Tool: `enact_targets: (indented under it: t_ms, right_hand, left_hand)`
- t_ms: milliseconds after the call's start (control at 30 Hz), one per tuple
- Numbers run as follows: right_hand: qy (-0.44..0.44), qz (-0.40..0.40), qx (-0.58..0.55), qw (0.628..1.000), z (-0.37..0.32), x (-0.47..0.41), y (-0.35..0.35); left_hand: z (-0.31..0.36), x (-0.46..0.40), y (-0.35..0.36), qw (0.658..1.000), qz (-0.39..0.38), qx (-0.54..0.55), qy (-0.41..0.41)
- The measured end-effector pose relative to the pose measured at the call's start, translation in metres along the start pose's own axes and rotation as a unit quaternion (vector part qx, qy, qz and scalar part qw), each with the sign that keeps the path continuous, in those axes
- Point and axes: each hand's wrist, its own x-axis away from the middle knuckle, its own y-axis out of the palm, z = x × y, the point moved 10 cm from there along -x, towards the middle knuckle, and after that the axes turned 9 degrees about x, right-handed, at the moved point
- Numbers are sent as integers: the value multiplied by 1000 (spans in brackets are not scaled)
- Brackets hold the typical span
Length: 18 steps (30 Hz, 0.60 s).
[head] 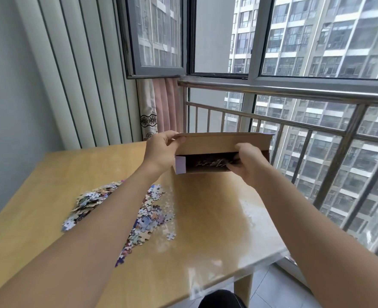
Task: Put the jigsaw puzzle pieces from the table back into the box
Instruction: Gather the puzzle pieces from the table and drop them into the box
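A brown cardboard puzzle box (217, 143) is held up above the far part of the wooden table (206, 218), its open end facing me with its flap raised. Several puzzle pieces (210, 163) show inside the dark opening. My left hand (161, 152) grips the box's left end, with the fingers on the raised flap's corner. My right hand (248, 161) grips the right side of the opening, fingers curled at its edge. A heap of loose jigsaw pieces (152, 216) lies on the table under my left forearm, spreading to the left (90, 201). One piece (171, 236) lies apart.
A steel balcony railing (294, 94) runs behind and to the right of the table, with windows above. A pink curtain (163, 107) hangs in the corner. The table's right edge (281, 252) drops to a tiled floor. A dark object (221, 300) sits below the near edge.
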Motion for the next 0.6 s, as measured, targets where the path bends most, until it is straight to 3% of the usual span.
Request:
enact_targets:
  t_ms: [133, 233, 367, 500, 600]
  right_hand:
    - [-141, 79, 264, 951, -6, 7, -25]
    - [-235, 73, 336, 909, -7, 34, -12]
    - [-269, -81, 373, 884, 27, 56, 33]
    - [-251, -253, 466, 810, 62, 75, 66]
    - [-248, -304, 474, 788, 67, 87, 71]
  left_hand:
    - [-8, 2, 4, 1000, -7, 14, -22]
    - [-14, 9, 7, 1000, -10, 6, -27]
    - [-38, 28, 18, 999, -34, -19, -38]
    - [-73, 57, 28, 994, -79, -46, -61]
    - [-88, 76, 30, 990, -106, -41, -78]
